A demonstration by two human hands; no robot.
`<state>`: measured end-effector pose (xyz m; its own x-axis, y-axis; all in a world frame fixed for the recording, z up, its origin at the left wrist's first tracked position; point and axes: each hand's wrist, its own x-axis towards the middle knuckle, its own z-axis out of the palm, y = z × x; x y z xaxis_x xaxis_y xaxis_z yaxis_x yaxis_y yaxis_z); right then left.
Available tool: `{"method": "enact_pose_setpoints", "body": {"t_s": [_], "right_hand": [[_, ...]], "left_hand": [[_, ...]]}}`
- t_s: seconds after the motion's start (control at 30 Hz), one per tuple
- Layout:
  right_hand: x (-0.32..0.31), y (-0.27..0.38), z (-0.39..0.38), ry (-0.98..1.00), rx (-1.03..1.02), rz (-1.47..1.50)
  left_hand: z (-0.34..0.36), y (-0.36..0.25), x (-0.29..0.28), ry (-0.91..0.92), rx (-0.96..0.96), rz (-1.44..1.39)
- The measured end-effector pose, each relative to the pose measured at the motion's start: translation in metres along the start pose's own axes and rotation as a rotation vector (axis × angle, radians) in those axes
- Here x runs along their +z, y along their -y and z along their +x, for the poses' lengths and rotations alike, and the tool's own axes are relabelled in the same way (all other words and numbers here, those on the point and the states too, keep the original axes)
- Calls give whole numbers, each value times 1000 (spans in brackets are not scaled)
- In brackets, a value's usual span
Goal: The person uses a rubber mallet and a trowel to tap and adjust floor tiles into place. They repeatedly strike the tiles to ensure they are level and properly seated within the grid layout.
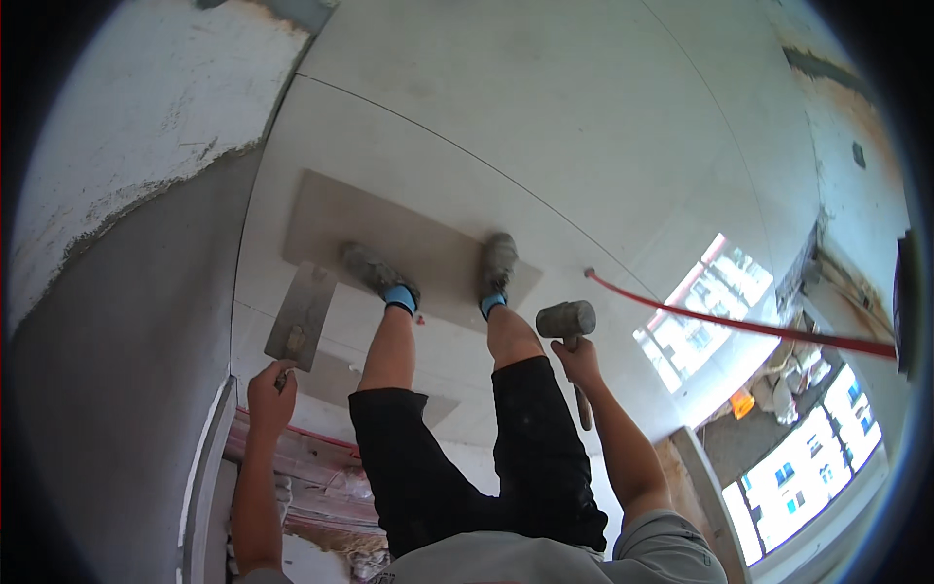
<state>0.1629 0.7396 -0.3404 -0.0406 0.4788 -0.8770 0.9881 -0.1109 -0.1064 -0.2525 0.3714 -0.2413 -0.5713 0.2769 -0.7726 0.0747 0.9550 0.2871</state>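
Observation:
My left hand (pixel 270 394) grips the handle of a flat metal trowel (pixel 302 311), whose rectangular blade points forward beside my left leg. My right hand (pixel 578 360) is closed on a rubber mallet (pixel 564 317), its dark round head up and its handle hanging down past my fingers. My feet, in dirty grey shoes and blue socks, stand on a grey-beige rectangular board (pixel 418 234) lying on large pale floor tiles (pixel 535 117).
A rough plastered wall (pixel 117 136) borders the left. A red hose (pixel 730 326) crosses the floor from the right. At lower right are heaped materials (pixel 778 389) and a bright window (pixel 808 467). Window light reflects on the tiles.

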Motion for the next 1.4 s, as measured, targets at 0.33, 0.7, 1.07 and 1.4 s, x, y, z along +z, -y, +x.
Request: {"method": "enact_pose_setpoints", "body": {"t_s": [0.33,0.7,1.07,1.4], "right_hand": [[-49,-118,-144,76,324,280],[121,-261,-278,-57,284,388],[110,-331,-296,64,483,827],[18,-444,-264,51,517,1033]], "left_hand": [[-142,-52,29,106,-80,-186],[-156,-76,73,241,-167,-57],[-185,-128,113,162,-85,186],[-301,-106,198,261,-166,199]]}}
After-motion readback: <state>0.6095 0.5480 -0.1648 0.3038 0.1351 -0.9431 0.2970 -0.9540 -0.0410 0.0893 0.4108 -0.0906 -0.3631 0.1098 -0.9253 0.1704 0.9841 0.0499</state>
